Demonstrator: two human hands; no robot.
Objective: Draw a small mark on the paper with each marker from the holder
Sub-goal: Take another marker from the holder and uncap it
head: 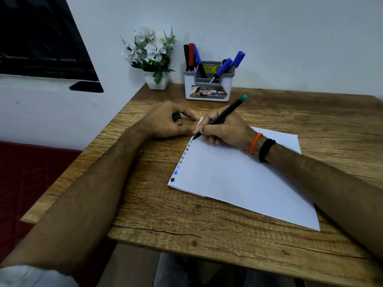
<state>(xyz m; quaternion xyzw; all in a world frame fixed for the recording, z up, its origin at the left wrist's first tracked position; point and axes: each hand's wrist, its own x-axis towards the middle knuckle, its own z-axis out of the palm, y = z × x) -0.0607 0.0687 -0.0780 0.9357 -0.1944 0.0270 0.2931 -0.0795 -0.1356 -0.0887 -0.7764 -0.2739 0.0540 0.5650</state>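
A white sheet of paper point(238, 179) lies on the wooden table point(165, 216), with a column of several small coloured marks point(182, 158) along its left edge. My right hand point(226, 129) grips a black marker with a teal end point(226, 112), its tip touching the paper at the top of that column. My left hand point(165, 123) rests on the table just left of the paper, curled around the marker's green cap point(176, 117). The white and grey holder point(208, 83) stands at the back with several blue, red and black markers point(223, 67) upright in it.
A white pot of artificial white flowers point(152, 56) stands left of the holder against the wall. The table's left edge runs close beside my left forearm, with a dark red surface point(31, 172) below it. A dark window point(39, 36) is at upper left.
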